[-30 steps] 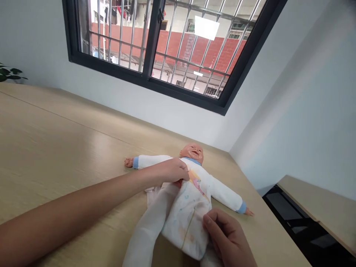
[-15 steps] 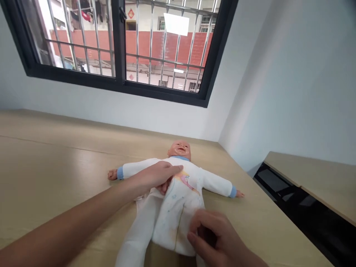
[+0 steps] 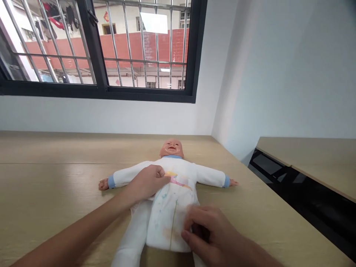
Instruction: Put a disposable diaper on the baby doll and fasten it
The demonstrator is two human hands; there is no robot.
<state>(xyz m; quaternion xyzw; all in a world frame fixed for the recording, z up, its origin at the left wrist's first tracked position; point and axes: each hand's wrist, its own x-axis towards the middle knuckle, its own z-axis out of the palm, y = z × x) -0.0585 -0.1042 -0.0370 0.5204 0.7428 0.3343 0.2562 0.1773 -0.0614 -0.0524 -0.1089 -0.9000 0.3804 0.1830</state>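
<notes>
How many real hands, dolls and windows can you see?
Hands: 2 (left hand, right hand)
Dolls: 1 (doll)
Windows: 1 (window)
Total: 4

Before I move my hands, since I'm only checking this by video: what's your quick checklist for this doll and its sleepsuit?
Doll face-up on table: ok.
Doll's hands out past blue cuffs: ok.
Left hand on sleepsuit chest: ok.
Right hand gripping the lower front: cannot tell.
Front seam fastened: cannot tell.
Doll's feet inside the suit: cannot tell, out of view.
</notes>
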